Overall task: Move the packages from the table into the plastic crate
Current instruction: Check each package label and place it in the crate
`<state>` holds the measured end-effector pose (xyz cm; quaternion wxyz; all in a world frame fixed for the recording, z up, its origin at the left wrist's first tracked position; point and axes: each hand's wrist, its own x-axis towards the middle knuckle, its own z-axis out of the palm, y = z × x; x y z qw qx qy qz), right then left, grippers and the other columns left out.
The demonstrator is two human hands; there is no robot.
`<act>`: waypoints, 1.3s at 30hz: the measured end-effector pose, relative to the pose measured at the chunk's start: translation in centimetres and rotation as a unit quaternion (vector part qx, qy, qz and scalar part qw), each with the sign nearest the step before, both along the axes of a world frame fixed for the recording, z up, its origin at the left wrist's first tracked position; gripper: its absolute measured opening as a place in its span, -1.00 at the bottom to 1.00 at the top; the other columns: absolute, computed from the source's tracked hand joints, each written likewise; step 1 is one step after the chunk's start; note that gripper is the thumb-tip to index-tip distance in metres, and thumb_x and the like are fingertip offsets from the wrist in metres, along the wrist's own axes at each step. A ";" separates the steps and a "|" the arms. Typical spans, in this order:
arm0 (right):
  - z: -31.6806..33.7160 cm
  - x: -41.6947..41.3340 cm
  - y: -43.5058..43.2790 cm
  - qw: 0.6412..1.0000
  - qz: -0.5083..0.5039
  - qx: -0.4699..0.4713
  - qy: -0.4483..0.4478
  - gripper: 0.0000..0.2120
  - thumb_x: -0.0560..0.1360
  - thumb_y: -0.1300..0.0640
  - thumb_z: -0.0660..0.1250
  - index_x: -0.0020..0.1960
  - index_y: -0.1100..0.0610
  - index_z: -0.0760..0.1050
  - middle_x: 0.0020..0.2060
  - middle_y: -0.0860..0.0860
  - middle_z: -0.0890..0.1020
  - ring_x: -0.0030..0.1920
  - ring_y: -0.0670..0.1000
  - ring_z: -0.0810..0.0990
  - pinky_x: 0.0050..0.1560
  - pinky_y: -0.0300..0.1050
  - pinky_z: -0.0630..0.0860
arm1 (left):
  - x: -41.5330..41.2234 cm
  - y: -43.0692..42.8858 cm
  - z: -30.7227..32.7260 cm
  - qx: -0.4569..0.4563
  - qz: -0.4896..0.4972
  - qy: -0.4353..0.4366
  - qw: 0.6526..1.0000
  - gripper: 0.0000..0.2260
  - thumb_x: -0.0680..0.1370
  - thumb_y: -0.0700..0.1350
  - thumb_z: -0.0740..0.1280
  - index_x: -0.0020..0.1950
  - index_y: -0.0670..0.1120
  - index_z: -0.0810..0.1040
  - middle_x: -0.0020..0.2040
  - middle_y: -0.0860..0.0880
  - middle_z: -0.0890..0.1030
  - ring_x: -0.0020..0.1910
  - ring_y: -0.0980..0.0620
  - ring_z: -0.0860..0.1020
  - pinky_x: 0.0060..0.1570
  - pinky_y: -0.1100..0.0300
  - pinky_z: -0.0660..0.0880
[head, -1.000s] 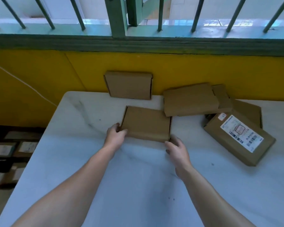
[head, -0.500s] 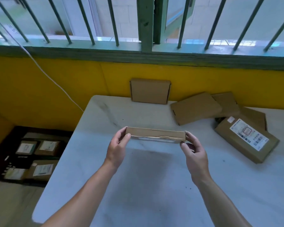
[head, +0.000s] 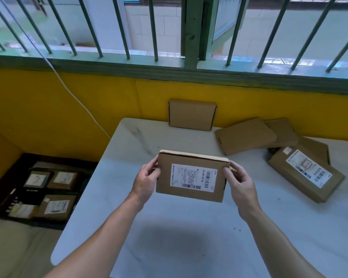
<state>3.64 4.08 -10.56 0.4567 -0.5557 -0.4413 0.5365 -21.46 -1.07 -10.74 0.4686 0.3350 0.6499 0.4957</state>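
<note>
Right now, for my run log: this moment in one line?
left hand + right hand: grip box | box: above table | crate: on floor

Brown package (head: pixel 191 177), white label (head: pixel 193 177), yellow wall (head: pixel 68 101), green bars (head: pixel 121 27)

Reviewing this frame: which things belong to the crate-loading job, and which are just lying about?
Job: held package, gripped by left hand and right hand; leaning package; pile of packages on the table; plastic crate on the floor.
Lying about: white cable; window bars.
</note>
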 end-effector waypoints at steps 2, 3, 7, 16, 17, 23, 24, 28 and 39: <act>0.4 -0.2 0.3 1.000 0.004 0.003 0.007 -0.82 0.55 0.09 0.37 0.14 -0.09 0.57 -0.01 0.05 0.69 -0.01 0.00 0.67 0.04 -0.07 0.59 | -0.4 -0.1 0.5 0.014 0.007 -0.016 1.000 -0.67 0.66 -0.12 0.22 0.41 0.09 0.48 0.22 -0.03 0.61 0.19 0.03 0.58 0.07 0.21 0.57; 0.6 -0.3 0.3 1.000 0.003 0.004 0.011 -0.83 0.54 0.07 0.38 0.13 -0.08 0.58 -0.01 0.05 0.69 -0.01 0.02 0.67 0.03 -0.04 0.60 | -0.6 -0.2 0.8 0.022 0.013 -0.023 0.999 -0.69 0.65 -0.12 0.23 0.38 0.08 0.51 0.18 -0.01 0.65 0.14 0.05 0.61 0.01 0.23 0.58; 1.3 -0.7 0.7 0.999 -0.029 0.004 0.025 -0.85 0.52 0.02 0.40 0.08 -0.01 0.61 -0.12 -0.03 0.70 -0.17 -0.09 0.67 -0.18 -0.13 0.58 | -1.1 -0.3 1.6 0.037 0.047 -0.060 0.996 -0.82 0.61 -0.11 0.31 0.18 0.09 0.57 0.02 0.08 0.71 -0.05 0.16 0.67 -0.21 0.33 0.57; 3.7 -0.6 0.6 0.998 -0.048 -0.016 0.042 -0.78 0.50 -0.09 0.40 -0.01 0.04 0.65 -0.14 -0.04 0.73 -0.13 -0.05 0.65 -0.19 -0.11 0.55 | -0.4 -0.9 3.8 0.046 0.056 -0.106 0.992 -0.76 0.51 0.01 0.42 0.11 -0.05 0.55 0.02 -0.09 0.65 -0.01 -0.04 0.58 -0.18 0.11 0.53; 4.4 -0.6 0.6 0.997 -0.048 -0.015 0.051 -0.79 0.49 -0.10 0.41 -0.03 0.03 0.65 -0.14 -0.03 0.73 -0.12 -0.03 0.66 -0.18 -0.09 0.57 | -0.3 -1.0 4.5 0.056 0.052 -0.116 0.990 -0.71 0.48 0.05 0.44 0.11 -0.07 0.53 0.02 -0.13 0.64 -0.02 -0.06 0.58 -0.19 0.08 0.54; 10.4 -0.4 0.5 0.991 -0.028 0.035 0.127 -0.82 0.47 -0.08 0.43 -0.10 0.03 0.61 -0.20 0.05 0.71 -0.24 0.01 0.67 -0.32 -0.06 0.61 | 0.4 -1.6 8.9 0.169 0.037 -0.183 0.968 -0.82 0.48 0.02 0.33 0.00 -0.04 0.46 0.03 -0.19 0.58 -0.03 -0.10 0.59 -0.24 0.11 0.58; 11.2 -0.4 0.4 0.989 -0.026 0.044 0.136 -0.84 0.48 -0.07 0.43 -0.11 0.02 0.61 -0.23 0.03 0.70 -0.27 0.00 0.67 -0.37 -0.10 0.60 | 0.6 -1.7 9.5 0.186 0.036 -0.189 0.964 -0.85 0.49 0.00 0.31 -0.02 -0.03 0.46 0.01 -0.17 0.59 -0.03 -0.09 0.60 -0.22 0.11 0.58; 13.2 -0.5 0.4 0.986 -0.018 0.072 0.152 -0.87 0.50 -0.05 0.41 -0.14 -0.01 0.59 -0.24 0.04 0.69 -0.28 0.03 0.66 -0.39 -0.11 0.61 | 0.9 -1.8 11.2 0.225 0.025 -0.188 0.956 -0.61 0.36 0.14 0.52 -0.02 -0.02 0.45 0.00 -0.12 0.59 -0.02 -0.07 0.61 -0.19 0.09 0.60; 9.2 -4.5 1.0 0.985 0.055 -0.010 0.161 -0.86 0.47 -0.08 0.42 -0.15 -0.02 0.61 -0.21 0.05 0.67 -0.26 0.01 0.63 -0.38 -0.09 0.58 | -1.2 -5.5 8.3 0.120 0.150 -0.142 0.971 -0.81 0.46 0.11 0.39 -0.03 0.06 0.54 0.04 -0.19 0.63 -0.03 -0.10 0.62 -0.19 0.06 0.57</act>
